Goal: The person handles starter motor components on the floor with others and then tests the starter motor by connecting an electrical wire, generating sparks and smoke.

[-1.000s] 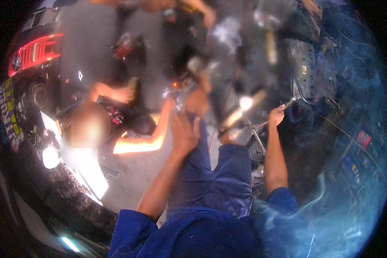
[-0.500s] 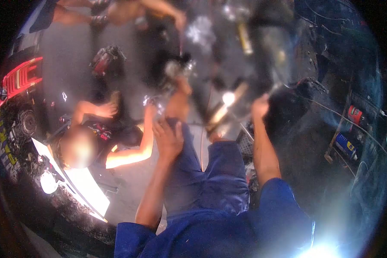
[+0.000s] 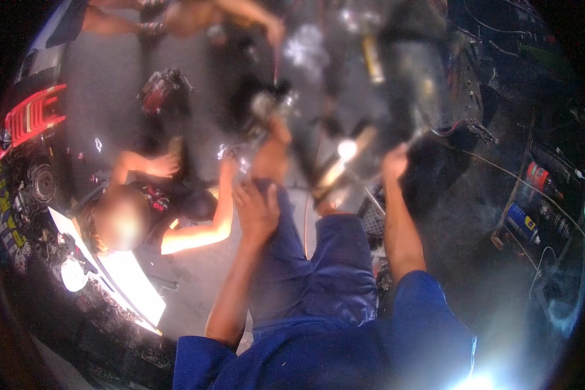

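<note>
My left hand [image 3: 257, 209] lies flat over the knee of my blue shorts [image 3: 286, 273], fingers stretched out and holding nothing. Out to the right, my right hand [image 3: 395, 162] is closed around a thin tool whose kind I cannot make out. A blurred metallic part [image 3: 417, 134] shows just beyond my right fist. Between my feet and that hand lies a long light-coloured bar [image 3: 335, 172] with a bright glare spot on it. The floor area ahead is badly blurred, so details there are hidden.
At left a co-worker [image 3: 120, 218] crouches beside a bright white panel [image 3: 133, 286]. Another person's arm [image 3: 253, 14] reaches in from the top. A red-and-grey mechanical part [image 3: 161, 91] lies on the floor. Bottles, one red [image 3: 537, 175] and one blue [image 3: 523, 220], stand in a rack at right.
The view has shifted very slightly. My left hand stays on the knee, and my right hand stays closed in nearly the same place. The crouching co-worker's head has moved slightly.
</note>
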The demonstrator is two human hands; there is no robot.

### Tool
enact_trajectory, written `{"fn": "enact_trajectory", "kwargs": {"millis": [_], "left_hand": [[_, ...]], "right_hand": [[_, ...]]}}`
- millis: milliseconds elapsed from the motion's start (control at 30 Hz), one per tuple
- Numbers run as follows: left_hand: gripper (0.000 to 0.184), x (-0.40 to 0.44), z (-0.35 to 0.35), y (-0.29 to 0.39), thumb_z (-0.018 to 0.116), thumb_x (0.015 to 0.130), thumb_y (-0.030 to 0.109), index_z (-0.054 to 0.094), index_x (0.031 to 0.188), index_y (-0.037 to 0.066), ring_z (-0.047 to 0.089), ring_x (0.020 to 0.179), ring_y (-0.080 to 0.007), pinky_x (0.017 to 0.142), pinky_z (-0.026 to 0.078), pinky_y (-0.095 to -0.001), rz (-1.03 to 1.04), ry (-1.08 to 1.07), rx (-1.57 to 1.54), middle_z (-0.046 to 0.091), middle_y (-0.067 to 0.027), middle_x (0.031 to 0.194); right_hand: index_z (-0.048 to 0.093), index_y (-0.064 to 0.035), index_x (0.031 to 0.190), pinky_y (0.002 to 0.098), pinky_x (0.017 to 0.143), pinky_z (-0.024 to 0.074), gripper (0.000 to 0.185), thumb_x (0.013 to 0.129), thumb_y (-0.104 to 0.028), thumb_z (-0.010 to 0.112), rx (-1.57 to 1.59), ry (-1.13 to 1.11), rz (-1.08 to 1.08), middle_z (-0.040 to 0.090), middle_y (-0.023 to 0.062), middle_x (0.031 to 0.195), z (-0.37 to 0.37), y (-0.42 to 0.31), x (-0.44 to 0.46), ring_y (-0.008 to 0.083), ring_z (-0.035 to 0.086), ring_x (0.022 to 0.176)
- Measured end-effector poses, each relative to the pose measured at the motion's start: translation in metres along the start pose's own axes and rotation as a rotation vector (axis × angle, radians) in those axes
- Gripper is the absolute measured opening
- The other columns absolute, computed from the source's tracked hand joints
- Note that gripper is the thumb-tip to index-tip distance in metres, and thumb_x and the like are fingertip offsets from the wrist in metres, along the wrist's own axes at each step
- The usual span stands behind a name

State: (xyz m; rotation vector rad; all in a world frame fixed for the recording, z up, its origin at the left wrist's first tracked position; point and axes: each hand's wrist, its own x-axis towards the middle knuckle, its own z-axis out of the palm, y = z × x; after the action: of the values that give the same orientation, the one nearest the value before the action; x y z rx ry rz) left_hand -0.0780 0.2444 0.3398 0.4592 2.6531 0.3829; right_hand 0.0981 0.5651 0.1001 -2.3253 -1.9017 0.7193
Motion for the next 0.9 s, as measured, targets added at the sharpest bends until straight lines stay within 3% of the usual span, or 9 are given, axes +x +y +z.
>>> {"fn": "enact_trajectory", "kwargs": {"millis": [533, 900], "left_hand": [[0.065, 0.006, -0.005, 0.006, 0.056, 0.094, 0.033, 0.032, 0.139, -0.007, 0.038, 0.121, -0.0533, 0.106, 0.029, -0.0577, 0.031, 0.037, -0.036, 0.040, -0.0372, 0.129], [0.066, 0.001, -0.015, -0.002, 0.054, 0.095, 0.035, 0.029, 0.143, -0.003, 0.035, 0.123, -0.0559, 0.106, 0.028, -0.0602, 0.010, 0.009, -0.056, 0.038, -0.0377, 0.131]], "right_hand": [[0.067, 0.0127, 0.096, 0.0546, 0.083, 0.0499, 0.077, 0.100, -0.053, 0.029, -0.023, -0.037, 0.109, 0.066, 0.0335, 0.094, -0.006, -0.018, -0.001, 0.0498, 0.065, 0.091], [0.068, 0.0128, 0.093, 0.0551, 0.083, 0.0497, 0.079, 0.100, -0.055, 0.028, -0.069, -0.018, 0.043, 0.065, 0.0351, 0.092, -0.005, -0.006, -0.003, 0.0500, 0.065, 0.091]]}}
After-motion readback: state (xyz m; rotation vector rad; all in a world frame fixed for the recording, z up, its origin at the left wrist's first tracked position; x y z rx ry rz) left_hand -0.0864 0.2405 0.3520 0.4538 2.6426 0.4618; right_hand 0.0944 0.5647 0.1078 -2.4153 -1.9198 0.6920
